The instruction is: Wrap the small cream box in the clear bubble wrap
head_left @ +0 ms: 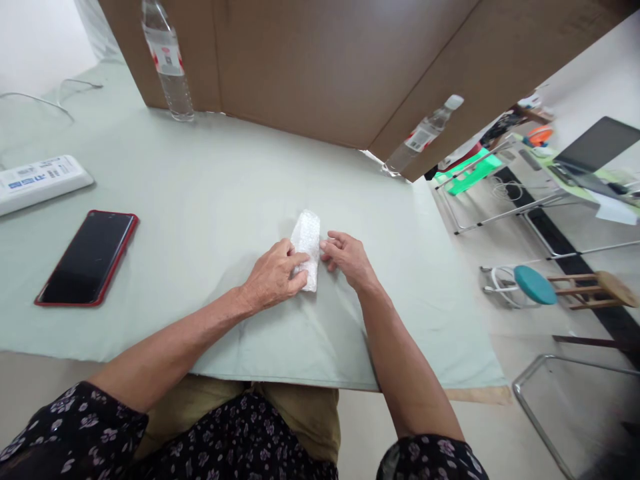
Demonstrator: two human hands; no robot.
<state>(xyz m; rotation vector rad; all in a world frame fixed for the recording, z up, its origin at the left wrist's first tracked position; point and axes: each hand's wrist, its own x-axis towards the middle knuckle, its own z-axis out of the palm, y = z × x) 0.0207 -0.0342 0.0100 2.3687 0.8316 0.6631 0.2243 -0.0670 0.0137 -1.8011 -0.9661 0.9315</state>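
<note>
A small, narrow bundle of white bubble wrap [309, 230] lies on the cloth-covered table in front of me. What may be inside it cannot be made out. My left hand [277, 272] holds it down from the left, with the thumb and index finger across its lower half. Close to the right edge of the bundle is my right hand [347, 259], its fingers loosely bent and apart, the tips at or just beside the wrap. Nothing shows between the fingers of my right hand.
A black phone with a red case [87, 259] and a white power strip-like package [43, 180] lie at left. Two water bottles [170, 73] stand against a tall cardboard panel [310, 60] at the back. Stools [535, 285] and a laptop table are at right.
</note>
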